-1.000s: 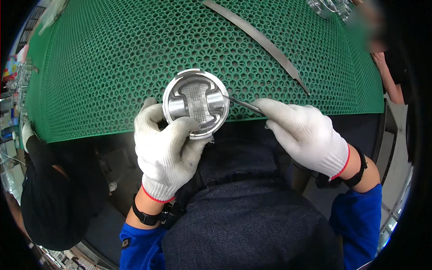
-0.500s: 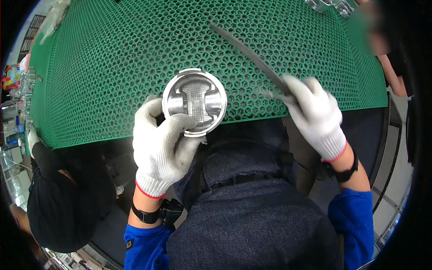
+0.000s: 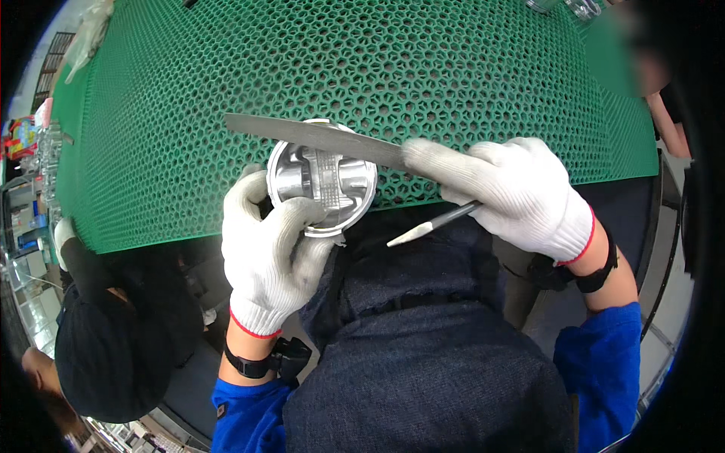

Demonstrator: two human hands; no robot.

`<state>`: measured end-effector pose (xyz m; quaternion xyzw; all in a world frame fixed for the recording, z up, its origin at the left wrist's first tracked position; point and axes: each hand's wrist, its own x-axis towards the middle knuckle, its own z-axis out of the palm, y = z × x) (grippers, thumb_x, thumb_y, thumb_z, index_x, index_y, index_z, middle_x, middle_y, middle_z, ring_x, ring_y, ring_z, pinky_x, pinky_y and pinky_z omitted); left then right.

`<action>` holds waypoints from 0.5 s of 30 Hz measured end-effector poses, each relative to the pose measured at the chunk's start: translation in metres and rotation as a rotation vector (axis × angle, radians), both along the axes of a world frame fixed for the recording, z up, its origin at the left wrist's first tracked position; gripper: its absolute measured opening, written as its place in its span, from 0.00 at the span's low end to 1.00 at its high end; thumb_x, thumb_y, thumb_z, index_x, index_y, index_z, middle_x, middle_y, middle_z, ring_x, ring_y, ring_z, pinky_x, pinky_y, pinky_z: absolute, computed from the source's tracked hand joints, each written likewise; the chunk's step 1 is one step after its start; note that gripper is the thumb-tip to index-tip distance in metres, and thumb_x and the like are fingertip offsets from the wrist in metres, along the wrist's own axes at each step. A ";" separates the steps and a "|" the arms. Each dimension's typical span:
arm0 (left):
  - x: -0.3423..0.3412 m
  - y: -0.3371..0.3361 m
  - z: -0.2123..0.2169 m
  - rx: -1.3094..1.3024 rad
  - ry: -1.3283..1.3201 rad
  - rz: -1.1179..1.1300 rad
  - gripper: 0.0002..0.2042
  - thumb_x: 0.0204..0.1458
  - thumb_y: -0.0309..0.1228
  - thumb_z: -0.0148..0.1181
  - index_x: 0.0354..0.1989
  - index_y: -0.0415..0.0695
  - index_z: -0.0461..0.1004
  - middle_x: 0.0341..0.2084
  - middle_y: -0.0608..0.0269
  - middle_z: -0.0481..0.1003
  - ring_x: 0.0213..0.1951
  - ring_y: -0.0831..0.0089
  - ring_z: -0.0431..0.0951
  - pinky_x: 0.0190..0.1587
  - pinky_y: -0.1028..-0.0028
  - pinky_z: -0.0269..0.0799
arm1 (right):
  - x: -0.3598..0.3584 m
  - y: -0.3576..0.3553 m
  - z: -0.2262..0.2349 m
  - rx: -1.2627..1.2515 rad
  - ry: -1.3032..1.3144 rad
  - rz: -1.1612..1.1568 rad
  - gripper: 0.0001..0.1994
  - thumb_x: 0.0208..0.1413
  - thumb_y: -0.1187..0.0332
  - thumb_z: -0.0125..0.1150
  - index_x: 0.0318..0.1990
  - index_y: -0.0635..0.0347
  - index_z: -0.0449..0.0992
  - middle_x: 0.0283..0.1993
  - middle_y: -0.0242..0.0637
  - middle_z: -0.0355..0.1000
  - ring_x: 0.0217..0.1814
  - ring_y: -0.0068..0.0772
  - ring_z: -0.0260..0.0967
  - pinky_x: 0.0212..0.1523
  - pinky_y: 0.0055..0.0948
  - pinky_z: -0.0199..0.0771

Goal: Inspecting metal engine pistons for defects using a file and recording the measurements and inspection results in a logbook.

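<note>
My left hand (image 3: 268, 253), in a white knit glove, is closed round the lower left rim of a silver metal piston (image 3: 327, 181). The piston's hollow underside faces up, and my thumb lies over its edge. In my gloved right hand (image 3: 517, 192) is a long flat grey file (image 3: 317, 141), its blade lying across the upper part of the piston; whether it touches the rim I cannot tell. A second, slimmer tool with a pale pointed tip (image 3: 414, 234) sticks out below the same hand's fingers, toward my lap.
A green mat with hexagonal holes (image 3: 423, 68) covers the table, its near edge just beyond my lap. More shiny metal parts (image 3: 581, 9) lie at the far right. A person in black (image 3: 113, 347) is at the left, another person's arm (image 3: 668, 128) at the right.
My right hand has turned and brought the file from the upper right down and left, across the piston. The pointed tool now shows clearly. The piston has tilted slightly in my left hand.
</note>
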<state>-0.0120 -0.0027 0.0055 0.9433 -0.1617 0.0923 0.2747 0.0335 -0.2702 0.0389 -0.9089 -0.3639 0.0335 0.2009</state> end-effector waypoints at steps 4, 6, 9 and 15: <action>-0.001 0.000 0.003 0.017 -0.025 -0.020 0.14 0.35 0.37 0.72 0.31 0.49 0.79 0.40 0.49 0.72 0.46 0.50 0.73 0.49 0.58 0.71 | -0.029 -0.030 0.014 -0.087 0.096 0.066 0.23 0.48 0.69 0.60 0.55 0.45 0.73 0.16 0.33 0.69 0.14 0.27 0.69 0.13 0.26 0.67; 0.000 -0.002 0.005 0.011 -0.035 -0.030 0.14 0.34 0.37 0.72 0.31 0.49 0.79 0.40 0.49 0.72 0.46 0.50 0.73 0.48 0.58 0.71 | -0.027 -0.033 0.020 -0.163 0.056 0.076 0.22 0.48 0.68 0.60 0.55 0.44 0.74 0.15 0.32 0.67 0.13 0.24 0.68 0.12 0.25 0.65; 0.004 -0.003 0.005 0.003 -0.034 -0.057 0.14 0.33 0.37 0.72 0.30 0.49 0.80 0.39 0.50 0.73 0.44 0.51 0.74 0.47 0.59 0.72 | -0.002 -0.007 0.007 -0.095 -0.062 0.061 0.27 0.44 0.74 0.63 0.57 0.51 0.73 0.15 0.34 0.62 0.15 0.35 0.66 0.16 0.32 0.64; 0.002 0.004 0.013 -0.047 0.020 -0.100 0.18 0.33 0.34 0.72 0.38 0.51 0.80 0.37 0.56 0.72 0.41 0.55 0.74 0.43 0.61 0.73 | 0.017 -0.022 -0.004 0.308 0.079 -0.080 0.30 0.44 0.80 0.62 0.59 0.59 0.70 0.42 0.45 0.77 0.30 0.41 0.76 0.32 0.31 0.76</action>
